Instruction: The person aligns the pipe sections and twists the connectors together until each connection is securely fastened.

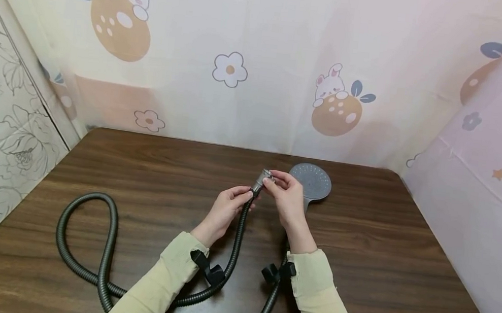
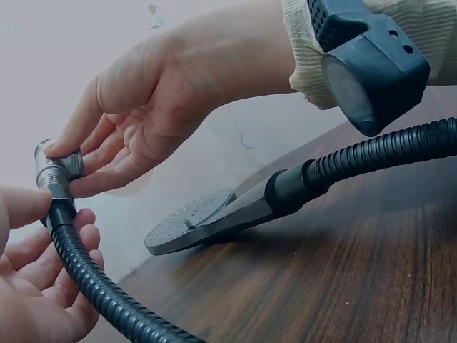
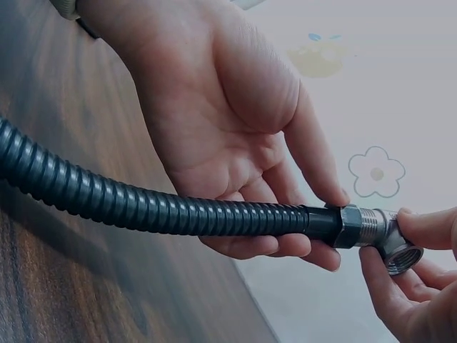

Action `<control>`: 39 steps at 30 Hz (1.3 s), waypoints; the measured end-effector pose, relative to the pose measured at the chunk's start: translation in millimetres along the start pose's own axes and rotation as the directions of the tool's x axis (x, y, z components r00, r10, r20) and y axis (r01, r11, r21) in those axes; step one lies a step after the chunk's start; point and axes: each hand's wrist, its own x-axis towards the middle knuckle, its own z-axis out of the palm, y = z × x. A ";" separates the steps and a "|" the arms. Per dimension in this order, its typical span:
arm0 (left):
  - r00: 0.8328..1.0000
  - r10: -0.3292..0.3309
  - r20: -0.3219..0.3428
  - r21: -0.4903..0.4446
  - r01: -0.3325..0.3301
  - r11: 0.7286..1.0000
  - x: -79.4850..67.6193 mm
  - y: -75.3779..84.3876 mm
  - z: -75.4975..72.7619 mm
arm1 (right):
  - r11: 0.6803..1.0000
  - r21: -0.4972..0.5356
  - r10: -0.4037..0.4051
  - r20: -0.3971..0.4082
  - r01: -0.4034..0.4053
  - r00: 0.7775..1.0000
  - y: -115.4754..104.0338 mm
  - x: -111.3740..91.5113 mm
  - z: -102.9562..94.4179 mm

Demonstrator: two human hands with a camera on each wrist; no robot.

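My left hand (image 1: pixel 227 207) pinches the dark hex nut (image 3: pixel 348 226) at the end of a black ribbed shower hose (image 1: pixel 239 237) between thumb and fingers. A silver metal elbow fitting (image 3: pixel 394 239) sits in line with the nut, and some of its threads show between the two. My right hand (image 1: pixel 287 198) pinches this elbow with thumb and fingertips. One round opening of the elbow shows in the right wrist view. Both hands are raised above the table. Behind the right hand lies a grey shower head (image 1: pixel 312 182), joined to the hose's other end.
The brown wooden table (image 1: pixel 383 252) carries a loop of the hose (image 1: pixel 61 228) on the left. Hose also runs under both forearms. A patterned curtain (image 1: pixel 265 107) hangs behind the table. Each wrist wears a black camera (image 2: pixel 378 71).
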 end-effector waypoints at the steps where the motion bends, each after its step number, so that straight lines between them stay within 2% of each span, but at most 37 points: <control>1: 1.000 0.005 -0.004 -0.004 -0.005 1.000 0.4 0.5 0.1 | 1.000 -0.003 0.000 -0.001 0.000 1.000 -0.4 0.4 0.1; 7: 0.999 0.014 -0.038 0.022 -0.013 1.000 1.2 2.2 0.0 | 1.000 -0.009 0.002 -0.002 -0.002 1.000 -1.2 1.8 1.1; 22: 0.998 0.004 -0.064 0.048 -0.001 0.999 1.0 4.0 1.0 | 1.000 -0.022 0.019 0.009 -0.019 1.000 0.4 3.0 1.6; 30: 0.999 -0.011 -0.049 -0.020 0.010 1.000 2.2 2.0 1.0 | 0.999 -0.003 0.033 0.008 -0.033 0.999 -0.1 3.0 0.8; 39: 0.999 -0.045 0.027 -0.030 0.046 0.999 0.7 0.7 -1.2 | 1.000 -0.002 0.031 0.007 -0.031 0.999 0.6 2.9 0.2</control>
